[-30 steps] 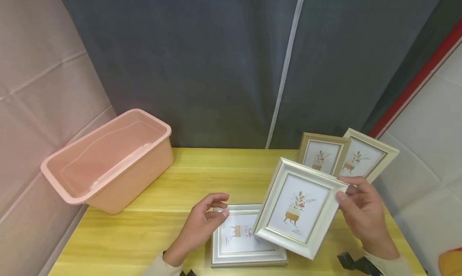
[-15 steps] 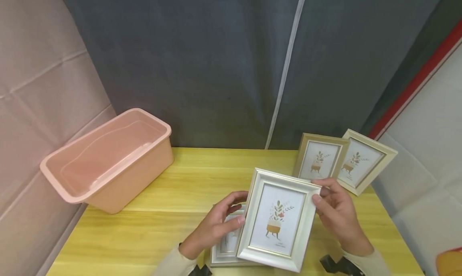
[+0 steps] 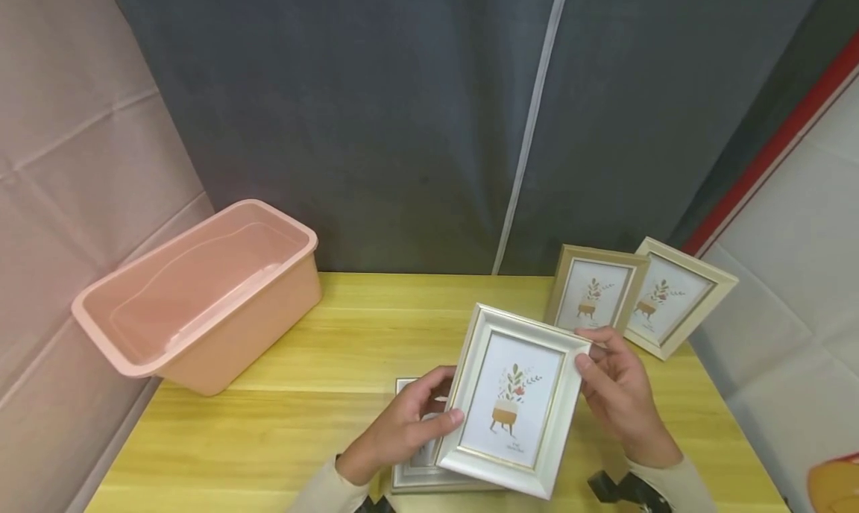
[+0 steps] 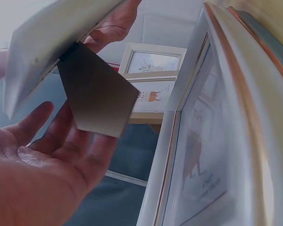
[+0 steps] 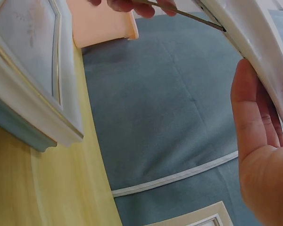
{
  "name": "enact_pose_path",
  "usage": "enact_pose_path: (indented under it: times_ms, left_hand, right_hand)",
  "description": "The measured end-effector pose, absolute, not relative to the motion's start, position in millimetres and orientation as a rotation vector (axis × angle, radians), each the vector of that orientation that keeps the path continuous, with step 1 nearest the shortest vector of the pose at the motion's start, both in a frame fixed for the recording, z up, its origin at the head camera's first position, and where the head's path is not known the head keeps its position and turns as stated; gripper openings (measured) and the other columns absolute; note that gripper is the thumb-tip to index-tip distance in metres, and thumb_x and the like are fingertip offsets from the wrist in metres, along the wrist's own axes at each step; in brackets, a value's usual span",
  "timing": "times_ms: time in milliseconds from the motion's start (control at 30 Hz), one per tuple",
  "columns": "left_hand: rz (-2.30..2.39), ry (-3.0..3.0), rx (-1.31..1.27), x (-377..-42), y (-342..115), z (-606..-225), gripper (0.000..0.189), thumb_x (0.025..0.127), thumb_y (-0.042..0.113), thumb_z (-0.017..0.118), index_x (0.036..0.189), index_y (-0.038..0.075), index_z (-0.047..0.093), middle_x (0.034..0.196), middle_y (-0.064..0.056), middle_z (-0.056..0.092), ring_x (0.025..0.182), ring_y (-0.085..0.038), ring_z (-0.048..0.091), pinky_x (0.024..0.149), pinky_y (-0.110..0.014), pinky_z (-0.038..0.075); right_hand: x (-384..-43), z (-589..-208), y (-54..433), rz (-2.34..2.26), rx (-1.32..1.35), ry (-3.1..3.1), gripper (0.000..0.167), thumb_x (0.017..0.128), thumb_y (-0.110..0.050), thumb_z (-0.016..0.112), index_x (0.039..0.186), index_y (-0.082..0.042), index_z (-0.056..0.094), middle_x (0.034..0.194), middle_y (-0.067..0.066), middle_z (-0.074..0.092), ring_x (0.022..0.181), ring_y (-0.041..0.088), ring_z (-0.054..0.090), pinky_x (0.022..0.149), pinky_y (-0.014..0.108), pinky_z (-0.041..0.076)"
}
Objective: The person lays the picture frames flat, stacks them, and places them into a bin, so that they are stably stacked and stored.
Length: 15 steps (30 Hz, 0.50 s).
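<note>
On my feed the frame [image 3: 513, 397] is up at 5 o'clock, hiding part of the pile [image 3: 419, 479]. Right hand [image 3: 622, 397] pinches its 2 o'clock corner, left hand [image 3: 405, 423] half-curls at 9, fingers against the stand [image 4: 99, 89]. If that folds, I'd bet it slips.

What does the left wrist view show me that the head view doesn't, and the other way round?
Left wrist only: the stand on the back of the held frame.
Head only: the pink tub and the held frame's flower picture.
Both: the held frame, left hand, right hand, tan frame, cream frame and silver frame.
</note>
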<state>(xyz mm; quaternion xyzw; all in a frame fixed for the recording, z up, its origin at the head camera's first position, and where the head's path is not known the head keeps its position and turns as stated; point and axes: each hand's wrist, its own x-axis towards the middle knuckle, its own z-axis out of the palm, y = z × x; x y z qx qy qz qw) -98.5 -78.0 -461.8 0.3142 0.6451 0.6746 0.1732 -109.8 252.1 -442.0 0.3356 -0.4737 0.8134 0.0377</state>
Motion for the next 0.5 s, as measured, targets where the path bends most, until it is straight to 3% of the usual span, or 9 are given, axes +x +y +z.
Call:
enact_pose_path:
  times_ms: [233,500]
  left_hand:
    - [1.941,1.885,0.856,-95,-81,-468,0.047,0.106,0.014,0.06,0.15,0.002,0.05,0.131,-0.024,0.065,0.114,-0.012,0.065,0.094,-0.033,0.062]
    - [1.978,1.921,0.754,-90,-91,-474,0.054,0.104,0.011,0.062,0.155,0.003,0.044,0.142,-0.024,0.059,0.122,-0.012,0.063,0.1,-0.03,0.059]
  right_hand:
    - [-111,-449,254,2.5,0.968,-1.475,0.047,0.101,0.026,0.026,0.14,0.01,0.045,0.135,0.024,0.069,0.112,0.031,0.076,0.078,0.041,0.066]
    - [-108,-455,250,2.448,0.746,-1.639,0.045,0.104,0.019,0.035,0.135,-0.007,0.055,0.128,0.008,0.075,0.102,0.02,0.079,0.073,0.039,0.066]
